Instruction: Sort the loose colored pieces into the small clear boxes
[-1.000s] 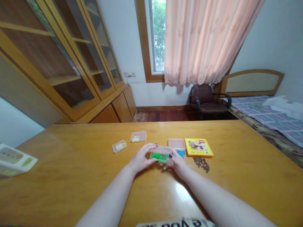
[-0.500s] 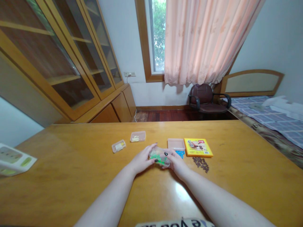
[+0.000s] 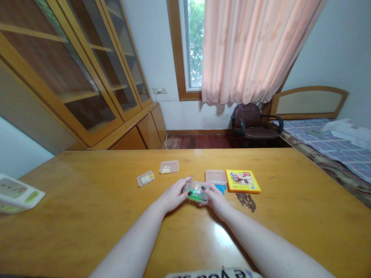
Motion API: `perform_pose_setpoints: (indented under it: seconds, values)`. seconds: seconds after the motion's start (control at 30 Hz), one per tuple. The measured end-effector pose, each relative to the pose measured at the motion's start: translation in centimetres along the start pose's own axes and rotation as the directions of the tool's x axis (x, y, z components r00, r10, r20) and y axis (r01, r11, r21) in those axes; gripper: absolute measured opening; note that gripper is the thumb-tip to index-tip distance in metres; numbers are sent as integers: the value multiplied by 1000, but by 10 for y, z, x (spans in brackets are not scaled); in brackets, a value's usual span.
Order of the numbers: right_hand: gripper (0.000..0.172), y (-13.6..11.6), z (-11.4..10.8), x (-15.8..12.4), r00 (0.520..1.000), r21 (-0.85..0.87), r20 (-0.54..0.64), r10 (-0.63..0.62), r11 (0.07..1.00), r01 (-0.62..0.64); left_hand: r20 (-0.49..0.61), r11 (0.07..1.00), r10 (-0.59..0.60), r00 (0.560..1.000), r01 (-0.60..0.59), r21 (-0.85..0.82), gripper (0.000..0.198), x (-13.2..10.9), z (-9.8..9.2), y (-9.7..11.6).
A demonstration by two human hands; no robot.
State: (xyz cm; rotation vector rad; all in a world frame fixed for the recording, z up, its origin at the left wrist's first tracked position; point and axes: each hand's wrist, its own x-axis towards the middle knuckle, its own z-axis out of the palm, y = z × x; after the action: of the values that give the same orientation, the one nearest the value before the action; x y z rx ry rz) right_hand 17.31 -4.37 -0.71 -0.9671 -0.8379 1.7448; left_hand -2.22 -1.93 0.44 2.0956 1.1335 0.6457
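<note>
Between my two hands is a clear plastic box [image 3: 197, 192] with bright green pieces inside. My left hand [image 3: 175, 195] grips its left end, the thumb on the near side. My right hand [image 3: 216, 199] closes round the right end, its thumb on top. Just behind my right hand lie blue pieces [image 3: 220, 189], partly hidden by it, beside a clear open tray [image 3: 216, 176]. To the right is a yellow box [image 3: 242, 180] with printed pictures, and a loose heap of small brown pieces [image 3: 246, 201] lies in front of it.
Farther left on the wooden table [image 3: 87, 216] are a clear case [image 3: 145, 179] with white and yellow contents and a clear tray [image 3: 169, 167] holding pale pieces. A white and green object [image 3: 20, 195] stands at the left edge. Beyond the table is a chair [image 3: 249, 119].
The green pieces inside the box have shifted, and the box appears slightly tilted differently. My left thumb has moved up a little. Both hands keep their hold.
</note>
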Motion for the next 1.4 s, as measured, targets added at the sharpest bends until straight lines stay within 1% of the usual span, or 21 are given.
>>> perform_pose_setpoints:
  seconds: [0.23,0.57,0.7,0.77,0.83,0.87,0.93,1.0,1.07,1.13,1.2,1.23,1.33,1.4]
  values:
    - [36,1,-1,0,1000,-12,10,6,1000,-6,8,1000,-16,1000,15,27,56,0,0,2]
    - [35,8,-7,4,999,-65,38,-26,998,28,40,995,-55,998,52,87,55,1,0,1]
    - [32,9,-8,1,996,-162,77,-49,985,61,54,990,-66,996,58,131,55,1,1,1]
    - [31,7,-8,-2,987,-264,130,-94,956,125,58,984,-66,996,55,169,51,2,1,1]
    - [31,5,-8,-6,973,-375,171,-153,903,208,72,977,-62,995,46,207,45,2,1,3]
    - [32,5,-8,-7,969,-409,183,-167,883,230,80,974,-61,995,42,221,43,2,1,3]
    - [32,4,-7,-8,969,-425,191,-154,877,223,94,971,-64,994,40,237,41,3,0,5]
    - [31,6,-7,-6,975,-386,181,-128,903,190,96,970,-74,993,50,236,41,2,0,7]
    - [30,9,-7,-4,978,-326,156,-139,927,184,79,976,-90,993,72,207,44,2,1,8]
    - [30,13,-7,-3,979,-266,120,-162,945,189,40,983,-122,992,115,140,51,2,3,8]
    - [33,15,-7,-2,986,-203,79,-147,966,160,17,987,-155,988,154,46,59,2,5,7]
    - [35,15,-7,-2,990,-171,59,-127,976,135,20,986,-167,986,167,-5,59,3,6,7]
    - [40,13,-6,-1,997,-95,15,-72,993,74,59,966,-186,981,194,-171,52,4,8,6]
    - [43,11,-6,1,997,-76,0,-77,994,77,68,941,-188,980,200,-274,49,5,9,7]
